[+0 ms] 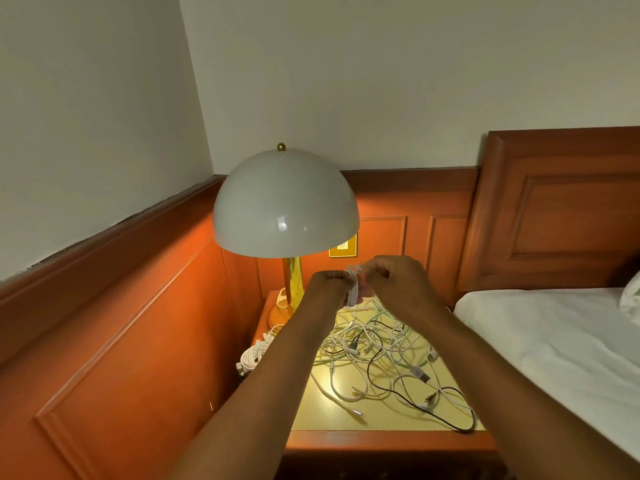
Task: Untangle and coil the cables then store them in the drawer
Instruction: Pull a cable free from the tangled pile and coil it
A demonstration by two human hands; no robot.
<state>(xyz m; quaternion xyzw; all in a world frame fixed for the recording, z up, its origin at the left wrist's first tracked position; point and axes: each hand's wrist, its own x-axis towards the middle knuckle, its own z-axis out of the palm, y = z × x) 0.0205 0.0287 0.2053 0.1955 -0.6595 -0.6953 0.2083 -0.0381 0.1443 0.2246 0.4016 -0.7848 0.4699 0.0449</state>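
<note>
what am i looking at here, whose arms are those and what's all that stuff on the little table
There is no machine here. A camera worn on a person's head looks down at their own two arms. The left hand and right hand together hold a white cable bundle that is being wound up. Below, a bedside table carries a tangled pile of cables, white and black. A domed lamp stands at its back, coiled white cables lie at the left edge, and a bed is on the right.

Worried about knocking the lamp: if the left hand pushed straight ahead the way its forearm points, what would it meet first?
Probably the brass lamp stem under the white dome shade, just beyond the left hand gripping the coiled white cable; depth is unclear.
</note>
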